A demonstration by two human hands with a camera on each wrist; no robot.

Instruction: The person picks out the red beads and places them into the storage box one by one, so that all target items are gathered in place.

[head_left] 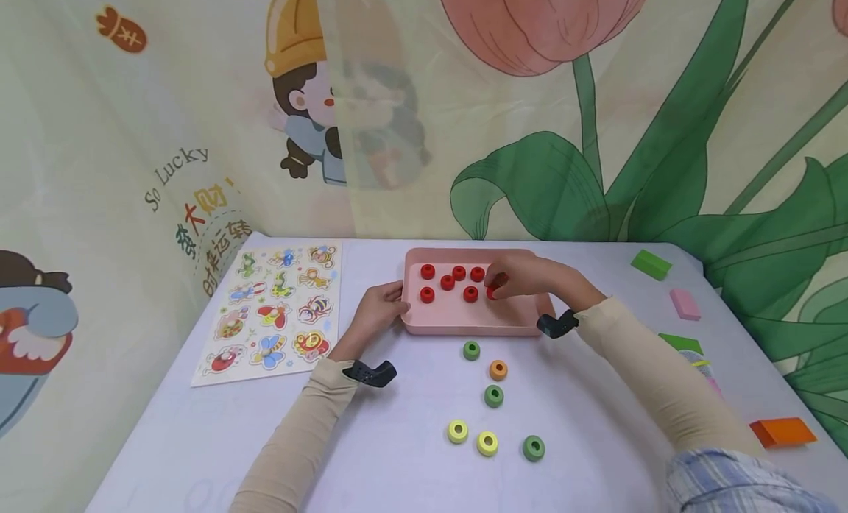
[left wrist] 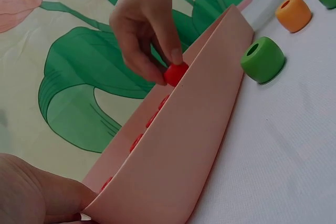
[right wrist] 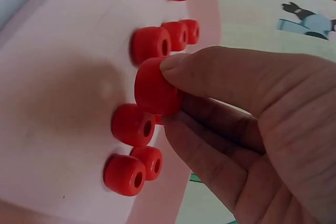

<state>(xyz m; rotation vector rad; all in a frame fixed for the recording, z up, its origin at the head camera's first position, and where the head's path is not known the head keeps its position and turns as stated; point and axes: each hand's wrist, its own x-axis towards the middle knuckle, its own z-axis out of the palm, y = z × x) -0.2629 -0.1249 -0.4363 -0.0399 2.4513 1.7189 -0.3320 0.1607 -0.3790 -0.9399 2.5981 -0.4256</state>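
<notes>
My right hand point(head_left: 517, 275) is over the right half of a shallow pink tray point(head_left: 450, 323), pinching a red bead point(right wrist: 155, 86) between thumb and fingers. Several other red beads point(head_left: 427, 295), barrel-shaped with a hole, lie in the tray's left and middle part. At the tray's left end my left hand point(head_left: 379, 309) grips the wall, thumb on the near side and fingers at the outer side. In the left wrist view, the pinched bead shows just above the tray's near wall, and part of my left hand point(left wrist: 37, 192) appears at the lower left corner.
Loose on the table before the tray are green beads point(head_left: 493, 396), an orange bead point(head_left: 498, 370) and yellow beads point(head_left: 486, 444). An insect picture board point(head_left: 291, 318) lies at left. Green point(head_left: 652, 264), pink point(head_left: 685, 305) and orange blocks point(head_left: 783, 432) line the right side.
</notes>
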